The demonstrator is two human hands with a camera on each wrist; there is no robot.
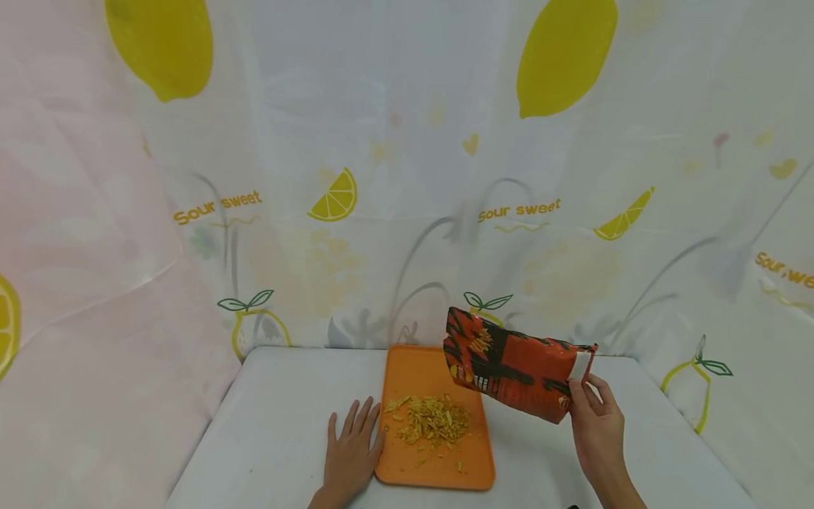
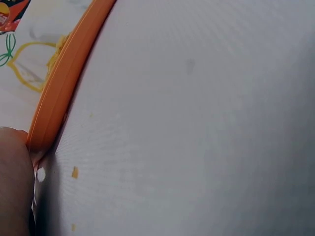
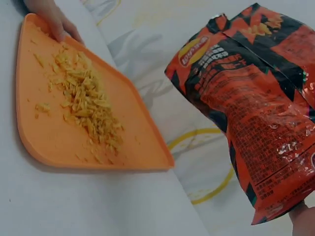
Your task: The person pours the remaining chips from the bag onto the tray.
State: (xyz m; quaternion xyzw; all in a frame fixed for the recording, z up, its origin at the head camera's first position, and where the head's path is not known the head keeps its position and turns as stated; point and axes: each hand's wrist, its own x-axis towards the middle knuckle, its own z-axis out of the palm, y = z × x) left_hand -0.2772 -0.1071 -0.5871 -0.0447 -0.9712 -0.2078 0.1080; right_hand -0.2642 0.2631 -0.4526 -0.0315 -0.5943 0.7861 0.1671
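Two hands are seen low in the frame: a red-and-black snack bag [image 1: 518, 375] is pinched at its corner by the right hand [image 1: 598, 424], right of centre, tilted above an orange tray [image 1: 439, 470]. Yellow snack sticks [image 1: 432, 423] lie heaped there. The left hand [image 1: 351, 452], fingers spread flat, is pressed on the white table [image 1: 273, 431], touching the tray's left edge.
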